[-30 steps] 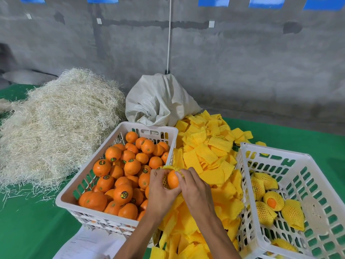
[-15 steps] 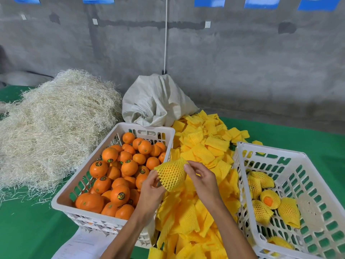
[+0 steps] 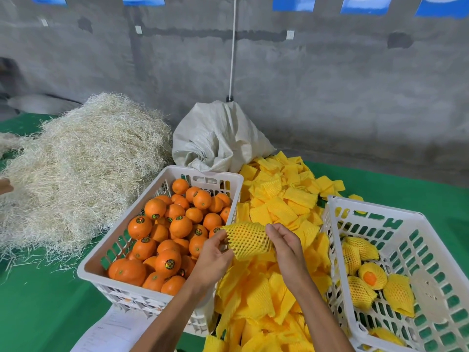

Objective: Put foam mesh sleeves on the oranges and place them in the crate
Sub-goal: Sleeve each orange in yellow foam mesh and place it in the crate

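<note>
Paper [image 3: 111, 331]: nearest me, a printed sheet lies on the green table [image 3: 38, 313], its far edge tucked under the left crate.
Left hand [image 3: 214, 252]: I see it pinching the left end of the sleeved orange [image 3: 247, 241], fingertips curled on the mesh.
Right hand [image 3: 285, 246]: I see its fingers curled round the right end of the same fruit, gripping the mesh.
Sleeved orange: held up between both hands, lying sideways above the sleeve pile, just beside the left crate's right wall; the yellow mesh covers it and the fruit shows only faintly through the holes.
Sleeve pile [image 3: 279, 207]: loose yellow foam sleeves heaped on the table between the two crates, running from the near edge back to the sack.
Left crate [image 3: 94, 260]: white, slotted, full of bare oranges [image 3: 167, 261], many with small round stickers.
Right crate [image 3: 416, 224]: white, slotted, holding several sleeved fruits [image 3: 371, 275] against its left side; one shows orange skin through its open end. The crate's far half is bare plastic.
Straw [image 3: 83, 163]: a big pale heap on the table, left of and behind the left crate.
Sack [image 3: 218, 138]: crumpled white woven bag behind the left crate, touching the pile's far end.
Wall [image 3: 330, 85]: grey concrete at the back, with a white cord hanging down to the sack.
</note>
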`<state>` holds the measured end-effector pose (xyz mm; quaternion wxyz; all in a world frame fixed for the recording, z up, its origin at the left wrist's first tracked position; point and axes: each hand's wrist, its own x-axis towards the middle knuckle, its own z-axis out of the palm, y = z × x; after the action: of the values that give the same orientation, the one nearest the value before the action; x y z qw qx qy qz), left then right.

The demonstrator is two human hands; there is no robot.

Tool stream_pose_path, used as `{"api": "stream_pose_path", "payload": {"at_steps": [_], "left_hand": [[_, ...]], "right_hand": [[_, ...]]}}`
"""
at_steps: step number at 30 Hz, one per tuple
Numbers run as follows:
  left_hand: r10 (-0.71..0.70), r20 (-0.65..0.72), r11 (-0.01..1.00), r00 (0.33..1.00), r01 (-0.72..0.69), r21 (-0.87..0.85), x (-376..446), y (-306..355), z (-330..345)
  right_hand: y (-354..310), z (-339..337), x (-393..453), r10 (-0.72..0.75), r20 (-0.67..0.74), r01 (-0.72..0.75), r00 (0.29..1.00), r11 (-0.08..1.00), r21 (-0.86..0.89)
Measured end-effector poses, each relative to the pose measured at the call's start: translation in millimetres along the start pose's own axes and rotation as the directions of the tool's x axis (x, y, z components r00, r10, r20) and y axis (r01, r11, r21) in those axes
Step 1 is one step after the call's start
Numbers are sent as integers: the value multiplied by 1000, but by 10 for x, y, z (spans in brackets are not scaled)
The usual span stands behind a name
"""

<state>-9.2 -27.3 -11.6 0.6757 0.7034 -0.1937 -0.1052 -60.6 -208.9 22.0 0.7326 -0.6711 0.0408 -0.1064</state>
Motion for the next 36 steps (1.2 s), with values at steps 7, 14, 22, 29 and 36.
{"api": "stream_pose_path", "payload": {"at_steps": [7,14,22,29,36], "left_hand": [[-5,-15,995,1000,4,-95,10,-15,-25],[53,-7,995,999,-53,-89,32,43,-61],[31,-15,997,999,-30,70,88,26,-36],[-71,128,997,989,73,-11,175,177,123],[-309,155,878,938,344,-331,381,321,449]], "right_hand": [[125,-158,42,162,166,-145,973,983,-112],[122,-150,0,161,151,-151,975,986,-77],[69,-124,38,225,109,-224,968,974,-17],[92,-254,-7,189,71,-192,979,981,27],[62,-468,-53,242,-201,-225,949,969,107]]}}
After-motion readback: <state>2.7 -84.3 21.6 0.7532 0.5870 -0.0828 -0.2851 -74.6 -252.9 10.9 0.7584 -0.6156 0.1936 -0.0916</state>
